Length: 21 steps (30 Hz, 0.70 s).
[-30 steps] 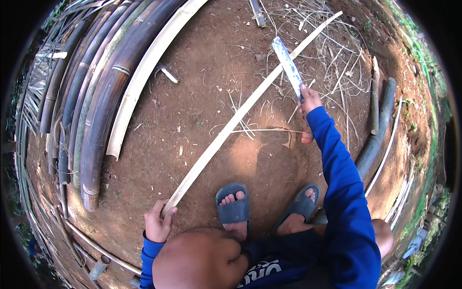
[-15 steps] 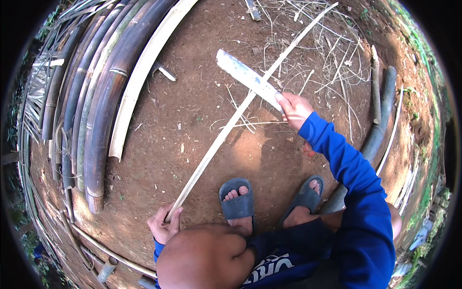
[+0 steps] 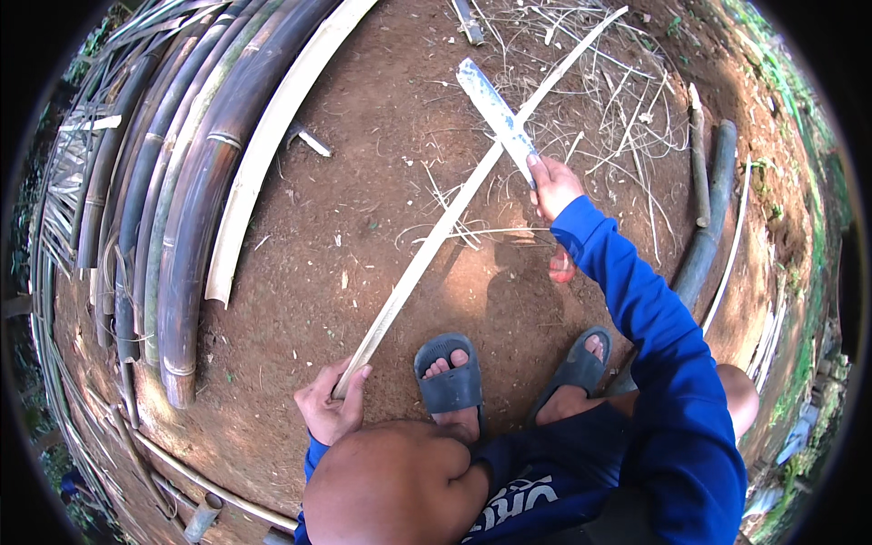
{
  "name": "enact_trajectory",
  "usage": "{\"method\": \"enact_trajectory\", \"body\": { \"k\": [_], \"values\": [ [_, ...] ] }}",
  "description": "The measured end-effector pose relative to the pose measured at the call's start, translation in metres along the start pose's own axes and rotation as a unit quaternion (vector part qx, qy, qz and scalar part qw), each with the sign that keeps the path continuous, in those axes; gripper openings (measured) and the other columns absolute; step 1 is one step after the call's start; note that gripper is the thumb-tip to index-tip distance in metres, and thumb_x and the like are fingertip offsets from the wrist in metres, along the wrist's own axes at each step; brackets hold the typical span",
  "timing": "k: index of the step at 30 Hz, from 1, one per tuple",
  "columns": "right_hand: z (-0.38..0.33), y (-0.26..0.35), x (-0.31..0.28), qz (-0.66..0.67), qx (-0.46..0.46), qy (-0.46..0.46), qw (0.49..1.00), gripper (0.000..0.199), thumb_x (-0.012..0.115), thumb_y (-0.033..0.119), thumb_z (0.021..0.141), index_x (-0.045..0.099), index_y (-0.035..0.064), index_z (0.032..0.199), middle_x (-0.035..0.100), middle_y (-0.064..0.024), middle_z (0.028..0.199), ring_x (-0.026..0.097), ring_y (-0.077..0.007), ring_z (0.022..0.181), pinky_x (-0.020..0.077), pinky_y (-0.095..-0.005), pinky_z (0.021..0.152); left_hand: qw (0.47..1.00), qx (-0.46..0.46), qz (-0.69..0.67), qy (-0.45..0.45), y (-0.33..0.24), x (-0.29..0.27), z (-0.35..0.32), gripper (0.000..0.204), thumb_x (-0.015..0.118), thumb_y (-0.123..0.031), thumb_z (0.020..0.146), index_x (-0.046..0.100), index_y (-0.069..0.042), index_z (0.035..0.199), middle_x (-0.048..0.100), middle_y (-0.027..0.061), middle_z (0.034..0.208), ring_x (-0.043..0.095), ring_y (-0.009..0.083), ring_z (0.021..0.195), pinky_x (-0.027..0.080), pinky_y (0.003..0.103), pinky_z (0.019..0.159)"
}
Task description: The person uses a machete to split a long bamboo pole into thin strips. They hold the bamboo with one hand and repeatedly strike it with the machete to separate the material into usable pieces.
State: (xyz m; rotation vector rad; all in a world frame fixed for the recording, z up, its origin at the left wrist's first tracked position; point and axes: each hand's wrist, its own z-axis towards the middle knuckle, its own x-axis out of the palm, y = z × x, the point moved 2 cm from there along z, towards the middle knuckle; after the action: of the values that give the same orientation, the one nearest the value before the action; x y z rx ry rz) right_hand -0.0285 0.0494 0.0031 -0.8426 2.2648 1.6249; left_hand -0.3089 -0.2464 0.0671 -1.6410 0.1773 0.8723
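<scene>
My left hand [image 3: 332,401] grips the near end of a long pale bamboo strip [image 3: 425,251], beside my knee. From there the strip runs up and to the right over the ground, toward the shavings. In my right hand [image 3: 554,187] is a machete [image 3: 491,107] with a broad, whitish, smeared blade. Its handle is hidden inside my closed fingers. The blade crosses the strip beyond its middle and lies against or just over it; I cannot tell whether they touch.
Dark bamboo poles [image 3: 211,173] and a pale split length [image 3: 263,154] lie at the left. Thin shavings [image 3: 627,118] litter the far right ground. A thick pole [image 3: 708,238] curves along the right. My sandalled feet [image 3: 449,371] stand in the near middle. A reddish object [image 3: 562,266] lies below my right wrist.
The machete has swung to a steeper angle and shifted up and right along the strip. My left hand has moved right and slightly up with the strip's near end.
</scene>
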Motion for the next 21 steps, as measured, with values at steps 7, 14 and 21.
{"method": "enact_trajectory", "body": {
  "k": [7, 14, 21],
  "values": [
    [-0.013, 0.004, 0.012, -0.079, -0.091, 0.004, 0.993, 0.043, 0.041, 0.042, 0.1, 0.058, 0.0038, 0.09, 0.05, -0.0011, 0.056, 0.05, -0.0108, 0.045, 0.0413, -0.0276, 0.044, 1.0, -0.022, -0.007, 0.002, 0.0, -0.001, 0.001, 0.017, 0.075, -0.006, 0.078, 0.071, 0.0, 0.093, 0.067, 0.0098, 0.069, 0.057, 0.0071, 0.057, 0.046, 0.022, 0.055],
    [0.001, -0.009, 0.003, -0.076, -0.036, -0.015, 0.996, 0.044, 0.041, 0.041, 0.098, 0.062, 0.0021, 0.098, 0.056, -0.0082, 0.058, 0.057, -0.0214, 0.051, 0.0463, -0.0363, 0.056, 0.999, -0.007, 0.048, -0.014, -0.01, 0.009, 0.001, 0.019, 0.076, -0.007, 0.077, 0.072, -0.002, 0.094, 0.068, 0.0094, 0.069, 0.057, 0.0066, 0.057, 0.046, 0.022, 0.056],
    [0.008, -0.001, -0.019, -0.044, 0.011, -0.039, 0.998, 0.042, 0.04, 0.041, 0.1, 0.061, 0.0043, 0.1, 0.052, -0.0022, 0.055, 0.05, -0.0123, 0.044, 0.0429, -0.0299, 0.045, 0.999, -0.003, 0.033, -0.003, -0.02, 0.008, 0.004, 0.019, 0.077, -0.006, 0.076, 0.071, -0.002, 0.094, 0.068, 0.0101, 0.07, 0.059, 0.0069, 0.057, 0.047, 0.023, 0.055]
  ]
}}
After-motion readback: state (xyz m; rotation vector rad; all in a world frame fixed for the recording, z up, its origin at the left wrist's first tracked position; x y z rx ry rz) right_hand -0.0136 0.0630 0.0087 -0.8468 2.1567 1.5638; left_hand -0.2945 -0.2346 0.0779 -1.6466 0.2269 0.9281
